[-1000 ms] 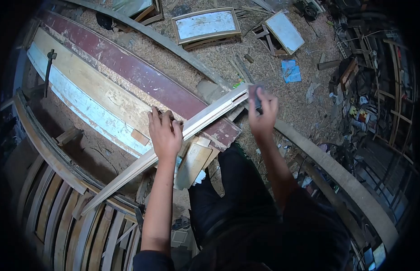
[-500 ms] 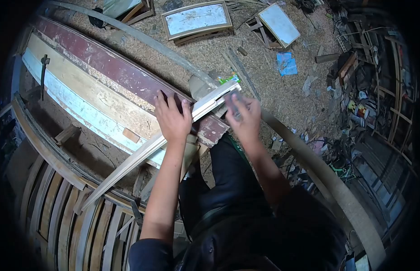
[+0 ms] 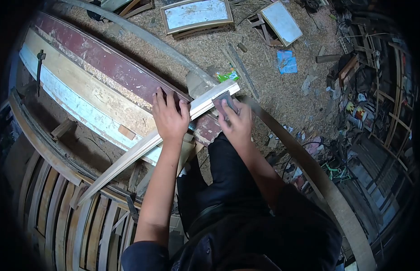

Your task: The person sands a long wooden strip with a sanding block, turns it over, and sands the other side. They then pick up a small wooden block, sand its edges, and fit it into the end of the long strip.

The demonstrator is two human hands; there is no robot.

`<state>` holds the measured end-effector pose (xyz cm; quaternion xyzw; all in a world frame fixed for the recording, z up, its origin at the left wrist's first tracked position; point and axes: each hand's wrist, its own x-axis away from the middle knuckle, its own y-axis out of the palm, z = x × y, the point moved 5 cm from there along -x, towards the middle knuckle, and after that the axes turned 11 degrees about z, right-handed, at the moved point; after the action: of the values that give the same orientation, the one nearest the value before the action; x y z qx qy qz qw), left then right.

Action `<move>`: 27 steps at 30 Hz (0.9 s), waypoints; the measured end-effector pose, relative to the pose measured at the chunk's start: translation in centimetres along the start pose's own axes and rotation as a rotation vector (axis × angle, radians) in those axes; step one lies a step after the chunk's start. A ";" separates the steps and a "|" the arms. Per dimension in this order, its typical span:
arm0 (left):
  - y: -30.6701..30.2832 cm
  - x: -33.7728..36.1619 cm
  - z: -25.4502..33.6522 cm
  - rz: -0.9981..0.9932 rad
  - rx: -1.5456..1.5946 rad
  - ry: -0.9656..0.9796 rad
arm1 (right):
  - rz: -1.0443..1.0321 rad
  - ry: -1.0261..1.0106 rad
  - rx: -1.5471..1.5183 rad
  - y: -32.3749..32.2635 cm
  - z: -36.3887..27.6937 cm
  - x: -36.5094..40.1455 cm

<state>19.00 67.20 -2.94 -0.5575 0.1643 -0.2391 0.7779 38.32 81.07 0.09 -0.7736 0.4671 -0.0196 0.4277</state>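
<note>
A long pale wooden strip lies diagonally across a bench of planks, one of them dark red. My left hand rests on the strip and the red plank, its fingers spread and the palm over the wood. In my right hand is a small dark sanding block, pinched between thumb and fingers and held against the side of the strip near its upper right end.
Curved slats are stacked at lower left. Two framed white panels lie on the shavings-covered floor. A long curved board runs down the right, beside scrap wood. A clamp stands on the planks.
My right hand has moved left and slightly down along the strip with the block. My left hand stays on the strip, and the whole view has shifted slightly.
</note>
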 end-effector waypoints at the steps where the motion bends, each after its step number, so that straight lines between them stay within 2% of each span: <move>1: 0.1 0.1 0.0 -0.001 0.001 -0.001 | 0.021 0.033 0.016 -0.2 0.5 -0.2; 3: 0.1 0.1 -0.1 -0.001 -0.011 -0.010 | 0.082 0.136 0.082 -0.4 2.2 -0.9; 6: -0.2 0.0 0.1 0.009 -0.011 -0.001 | 0.129 0.092 0.026 0.4 1.1 0.2; 7: -0.3 -0.1 0.2 0.007 -0.009 0.003 | 0.009 0.048 0.035 0.3 0.8 0.4; 10: -0.7 -0.1 0.4 0.048 -0.010 0.001 | 0.119 0.086 0.003 -0.3 2.6 -0.9; 12: -0.8 -0.1 0.5 0.055 -0.006 0.001 | 0.104 0.127 0.082 -0.2 2.4 -1.0; 14: -0.7 -0.2 0.4 0.064 0.000 -0.001 | -0.095 0.049 0.032 0.6 -0.2 -1.1; 16: -0.8 -0.1 0.4 0.067 0.004 -0.002 | -0.137 0.077 0.012 0.3 0.2 -1.7; 18: -0.7 0.0 0.3 0.060 0.004 -0.008 | 0.030 0.115 0.152 -0.1 1.4 -2.5; 20: -0.7 0.0 0.2 0.070 -0.001 -0.011 | 0.075 0.153 0.095 0.1 0.5 -1.8; 22: -0.7 0.0 0.3 0.065 -0.003 -0.002 | -0.139 0.065 -0.001 0.6 -0.8 -1.5; 24: -0.7 0.1 0.2 0.082 0.005 0.000 | -0.124 0.059 0.020 0.5 -0.6 -1.6; 26: -0.8 0.1 0.3 0.084 0.004 -0.009 | 0.039 0.127 0.076 0.7 -0.5 -1.1; 27: -0.8 0.0 0.3 0.083 0.004 -0.007 | 0.025 0.085 0.040 1.3 -1.2 -0.5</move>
<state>19.01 67.24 -2.03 -0.5494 0.1841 -0.2050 0.7888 36.59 80.36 0.11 -0.7575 0.4940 -0.0563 0.4231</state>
